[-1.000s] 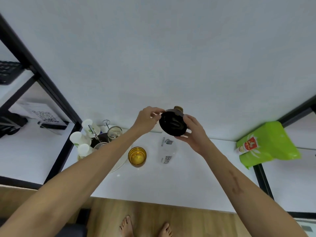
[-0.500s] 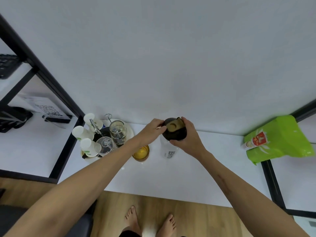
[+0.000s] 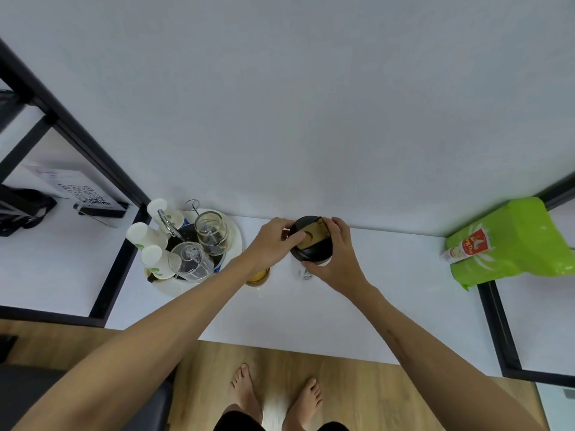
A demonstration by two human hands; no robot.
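Clamping fingers round the lid mid-frame, left hand and right hand seemingly seated it squarely on the bottle.

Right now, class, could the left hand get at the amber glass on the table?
Probably yes: the amber glass sits just beneath the left hand, nothing between them, but that hand must first let go of the black lid.
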